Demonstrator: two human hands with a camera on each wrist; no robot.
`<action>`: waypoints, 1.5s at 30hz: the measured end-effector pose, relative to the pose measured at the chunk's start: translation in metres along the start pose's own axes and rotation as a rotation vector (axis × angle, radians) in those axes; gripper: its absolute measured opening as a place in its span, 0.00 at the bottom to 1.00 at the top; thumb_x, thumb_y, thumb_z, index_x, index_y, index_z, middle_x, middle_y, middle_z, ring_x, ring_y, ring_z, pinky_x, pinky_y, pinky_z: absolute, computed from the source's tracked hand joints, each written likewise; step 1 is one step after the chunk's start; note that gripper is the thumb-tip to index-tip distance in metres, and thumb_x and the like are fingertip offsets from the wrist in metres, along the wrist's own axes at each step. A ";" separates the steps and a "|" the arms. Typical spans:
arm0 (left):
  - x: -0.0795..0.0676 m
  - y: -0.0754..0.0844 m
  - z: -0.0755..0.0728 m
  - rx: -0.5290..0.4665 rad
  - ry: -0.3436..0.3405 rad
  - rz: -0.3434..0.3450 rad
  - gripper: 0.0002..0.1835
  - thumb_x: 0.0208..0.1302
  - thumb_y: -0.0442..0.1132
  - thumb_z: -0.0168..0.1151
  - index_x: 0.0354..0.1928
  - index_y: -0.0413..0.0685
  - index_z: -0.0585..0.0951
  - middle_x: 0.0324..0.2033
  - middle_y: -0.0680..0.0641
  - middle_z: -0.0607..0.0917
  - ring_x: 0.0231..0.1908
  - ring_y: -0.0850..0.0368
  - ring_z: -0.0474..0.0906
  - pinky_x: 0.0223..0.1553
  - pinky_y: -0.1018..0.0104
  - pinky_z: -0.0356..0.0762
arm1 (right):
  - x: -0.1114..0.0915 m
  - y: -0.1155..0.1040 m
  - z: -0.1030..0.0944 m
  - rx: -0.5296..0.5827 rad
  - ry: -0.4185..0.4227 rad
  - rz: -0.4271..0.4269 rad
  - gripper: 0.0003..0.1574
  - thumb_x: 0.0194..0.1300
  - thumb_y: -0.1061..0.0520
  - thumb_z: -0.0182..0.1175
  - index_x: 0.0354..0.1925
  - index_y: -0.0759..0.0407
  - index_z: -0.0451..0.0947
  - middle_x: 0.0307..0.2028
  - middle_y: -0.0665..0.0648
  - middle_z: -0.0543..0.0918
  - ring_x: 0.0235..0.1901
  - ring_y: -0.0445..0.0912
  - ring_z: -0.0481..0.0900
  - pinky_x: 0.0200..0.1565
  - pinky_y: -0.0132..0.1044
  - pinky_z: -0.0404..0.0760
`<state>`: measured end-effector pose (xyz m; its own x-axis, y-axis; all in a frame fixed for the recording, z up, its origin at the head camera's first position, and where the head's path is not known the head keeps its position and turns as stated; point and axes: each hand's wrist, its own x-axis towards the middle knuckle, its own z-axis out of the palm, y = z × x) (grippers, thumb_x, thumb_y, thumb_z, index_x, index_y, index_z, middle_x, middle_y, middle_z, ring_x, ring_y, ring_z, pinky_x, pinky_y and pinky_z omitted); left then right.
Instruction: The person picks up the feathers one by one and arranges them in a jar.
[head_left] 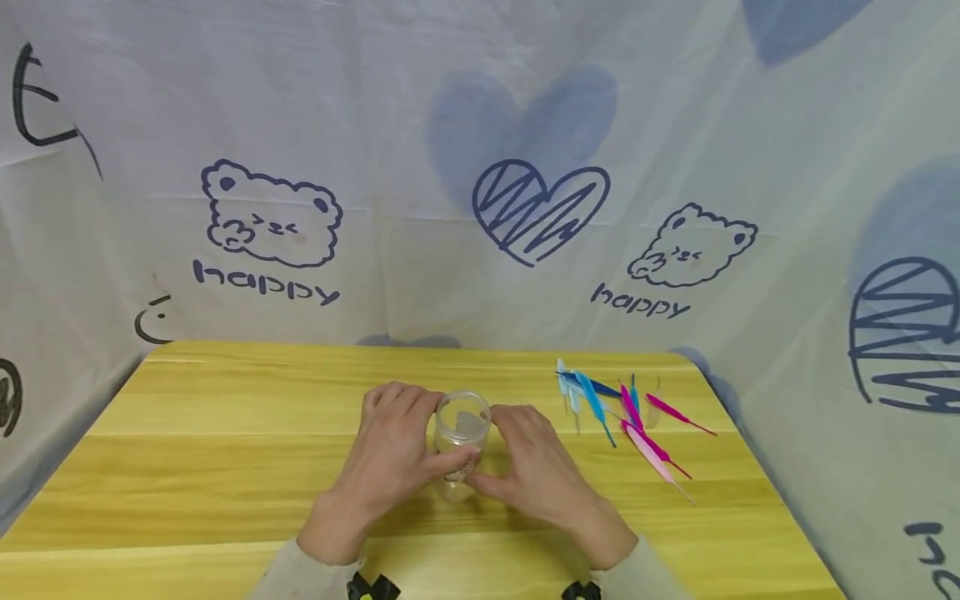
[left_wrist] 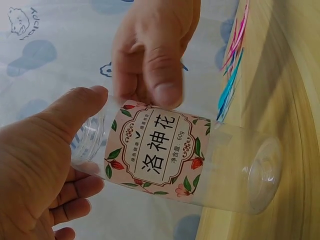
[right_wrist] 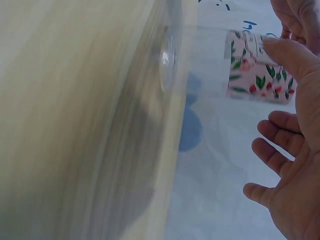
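Observation:
A clear plastic jar (head_left: 455, 432) with an open top stands upright between my two hands, close over or on the table. Its pink floral label (left_wrist: 156, 150) carries large dark characters and "60g". My left hand (head_left: 396, 442) grips the jar near its neck, the thumb across the front and the fingers round the side. On the other side is my right hand (head_left: 542, 467), its thumb tip right at the label. In the right wrist view the other right fingers (right_wrist: 272, 157) are spread and loosely bent, away from the jar. Its index finger is hidden there.
Several slim feather-like pieces lie in a loose pile at the right: blue ones (head_left: 592, 404), pink ones (head_left: 654, 446) and pale ones. The wooden table (head_left: 225, 442) ends at a hanging white cloth (head_left: 390, 167) with printed hearts and bears.

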<state>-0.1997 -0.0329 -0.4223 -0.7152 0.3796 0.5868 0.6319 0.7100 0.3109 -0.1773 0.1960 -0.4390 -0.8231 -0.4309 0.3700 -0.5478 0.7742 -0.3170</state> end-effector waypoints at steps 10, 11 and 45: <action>-0.002 0.000 -0.001 0.009 -0.003 -0.021 0.38 0.46 0.68 0.82 0.49 0.45 0.86 0.40 0.49 0.87 0.47 0.47 0.80 0.59 0.45 0.67 | -0.017 0.038 -0.019 -0.139 0.067 0.072 0.40 0.60 0.45 0.79 0.62 0.63 0.78 0.58 0.60 0.83 0.59 0.57 0.79 0.63 0.56 0.78; -0.002 0.000 -0.001 0.010 -0.003 -0.024 0.39 0.46 0.68 0.82 0.49 0.45 0.86 0.41 0.49 0.87 0.47 0.47 0.80 0.59 0.45 0.67 | -0.019 0.043 -0.021 -0.160 0.084 0.084 0.37 0.61 0.47 0.79 0.61 0.63 0.79 0.57 0.61 0.84 0.58 0.57 0.79 0.62 0.56 0.78; -0.002 0.002 0.000 -0.047 -0.036 -0.054 0.38 0.49 0.66 0.81 0.52 0.45 0.85 0.44 0.48 0.88 0.49 0.47 0.79 0.57 0.46 0.67 | -0.069 0.144 -0.076 -0.282 0.114 0.438 0.10 0.70 0.60 0.67 0.44 0.68 0.88 0.43 0.68 0.89 0.44 0.67 0.83 0.50 0.65 0.77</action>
<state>-0.1974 -0.0323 -0.4226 -0.7587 0.3631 0.5409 0.6044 0.7021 0.3765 -0.1885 0.3726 -0.4443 -0.9357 0.0015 0.3527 -0.0820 0.9717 -0.2217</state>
